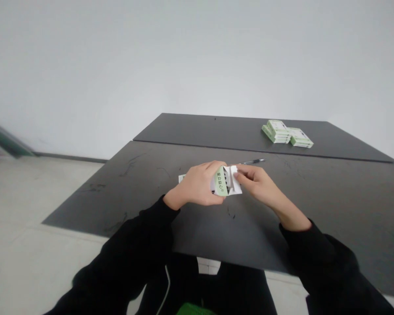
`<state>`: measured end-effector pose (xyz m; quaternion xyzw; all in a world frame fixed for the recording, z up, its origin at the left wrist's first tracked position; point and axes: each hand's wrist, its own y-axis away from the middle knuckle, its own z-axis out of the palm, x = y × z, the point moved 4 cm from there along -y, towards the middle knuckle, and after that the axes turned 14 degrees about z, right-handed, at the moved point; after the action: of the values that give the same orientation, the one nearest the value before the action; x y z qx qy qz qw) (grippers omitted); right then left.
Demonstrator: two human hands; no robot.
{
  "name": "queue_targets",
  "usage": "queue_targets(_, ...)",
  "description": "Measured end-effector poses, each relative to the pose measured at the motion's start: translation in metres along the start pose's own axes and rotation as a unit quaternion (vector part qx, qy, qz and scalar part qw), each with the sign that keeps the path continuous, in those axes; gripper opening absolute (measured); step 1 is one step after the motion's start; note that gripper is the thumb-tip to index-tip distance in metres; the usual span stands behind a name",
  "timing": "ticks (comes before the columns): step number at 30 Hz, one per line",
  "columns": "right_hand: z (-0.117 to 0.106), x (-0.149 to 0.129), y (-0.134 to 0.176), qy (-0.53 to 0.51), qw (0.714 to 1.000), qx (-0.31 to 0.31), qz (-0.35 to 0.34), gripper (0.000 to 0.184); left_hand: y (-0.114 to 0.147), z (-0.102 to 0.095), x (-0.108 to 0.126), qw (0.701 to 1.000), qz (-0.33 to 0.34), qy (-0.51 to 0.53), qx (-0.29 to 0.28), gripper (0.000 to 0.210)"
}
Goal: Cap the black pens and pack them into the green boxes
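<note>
A small green-and-white carton [220,183] is held above the dark table, its end facing right with the flap folded out. Dark-tipped contents show inside the opening, too small to name. My left hand [200,183] wraps round the carton's body and hides most of it. With thumb and fingers, my right hand [254,180] pinches the white flap [235,180] at the open end. A pen [252,161] with a black grip lies on the table just beyond my right hand.
Several similar green-and-white cartons [277,130] are stacked on the far table panel at the right, with another pile [300,137] beside them. A seam runs between the two dark table panels [197,129]. A pale wall [197,57] stands behind.
</note>
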<state>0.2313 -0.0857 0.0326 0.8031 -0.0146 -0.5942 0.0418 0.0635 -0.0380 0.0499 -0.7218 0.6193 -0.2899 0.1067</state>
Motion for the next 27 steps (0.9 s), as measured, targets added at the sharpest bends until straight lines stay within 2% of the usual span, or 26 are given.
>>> queue_targets(4,0.002,0.016,-0.01,-0.191,0.977,-0.078,0.05,0.045,0.001,0.002,-0.003,0.998,0.009,0.046,0.039,0.076)
queue_targets(7,0.012,0.025,-0.012,-0.267,0.95,-0.135,0.092,0.048,0.002,0.005,-0.003,0.992,0.032,0.107,0.059,0.086)
queue_targets(10,0.023,0.031,-0.011,-0.256,0.938,-0.191,0.132,0.043,0.002,0.007,-0.005,0.981,0.014,0.181,0.062,0.081)
queue_targets(12,0.019,0.033,-0.013,-0.186,0.956,-0.182,0.134,0.042,0.003,0.005,-0.007,0.976,-0.018,0.207,0.068,0.075)
queue_targets(13,0.012,0.034,-0.016,-0.129,0.973,-0.145,0.121,0.043,0.003,0.005,-0.007,0.975,-0.033,0.211,0.069,0.073)
queue_targets(14,0.0,0.035,-0.02,-0.047,0.991,-0.075,0.1,0.042,0.003,0.004,-0.008,0.974,-0.044,0.212,0.064,0.072)
queue_targets(15,-0.015,0.036,-0.023,0.046,0.996,0.022,0.072,0.04,0.002,0.004,-0.007,0.975,-0.05,0.211,0.053,0.071)
queue_targets(16,-0.032,0.036,-0.026,0.133,0.982,0.126,0.045,0.036,0.002,0.005,-0.007,0.975,-0.052,0.21,0.04,0.071)
queue_targets(17,-0.047,0.037,-0.028,0.218,0.951,0.219,0.024,0.032,0.002,0.006,-0.007,0.976,-0.054,0.208,0.028,0.07)
queue_targets(18,-0.06,0.04,-0.03,0.283,0.917,0.28,0.015,0.03,0.002,0.007,-0.007,0.977,-0.057,0.204,0.016,0.07)
queue_targets(19,-0.07,0.044,-0.033,0.332,0.889,0.315,0.014,0.032,0.002,0.007,-0.007,0.978,-0.062,0.199,0.008,0.07)
queue_targets(20,-0.079,0.05,-0.037,0.364,0.873,0.325,0.021,0.037,0.002,0.008,-0.007,0.979,-0.067,0.192,0.002,0.069)
queue_targets(23,-0.095,0.07,-0.048,0.411,0.851,0.322,0.055,0.046,0.002,0.009,-0.008,0.983,-0.077,0.169,-0.008,0.065)
queue_targets(27,-0.11,0.091,-0.056,0.402,0.845,0.332,0.117,0.036,0.004,0.007,-0.008,0.985,-0.073,0.159,-0.001,0.058)
